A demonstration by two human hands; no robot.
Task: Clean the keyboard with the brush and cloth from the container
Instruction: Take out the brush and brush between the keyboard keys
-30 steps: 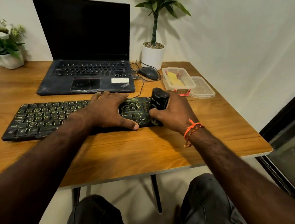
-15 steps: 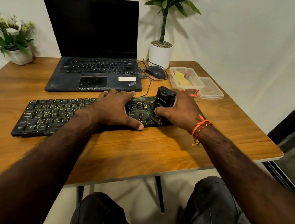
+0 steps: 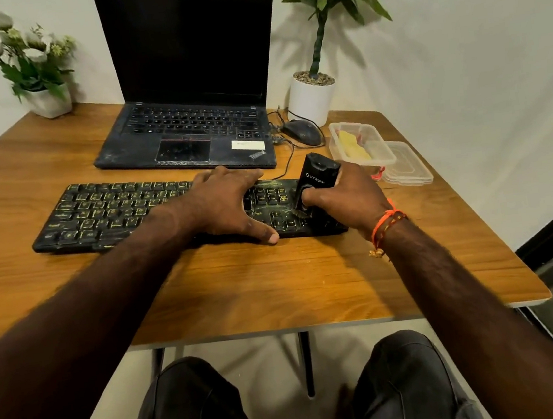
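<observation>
A: Since a sec ago our brush (image 3: pixel 317 184) barely shifted. Same spot, right end of the keyboard (image 3: pixel 113 210), bristle tip down among the keys.

B: Yep. Our right hand (image 3: pixel 346 198) wraps the chunky black plastic body, thumb on its front, prob. so we can press bristles into the gaps.

A: Left hand (image 3: pixel 229 204) lies flat, fingers spread over mid keys, pinning the board so it won't slide on the smooth wood-grain tabletop (image 3: pixel 277 285).

B: Keys look dusty, w/ yellowish legends. Cloth (image 3: pixel 354 145), yellow and folded, sits in the clear container (image 3: pixel 388 158) just beyond, lid (image 3: pixel 409 173) beside it.
</observation>
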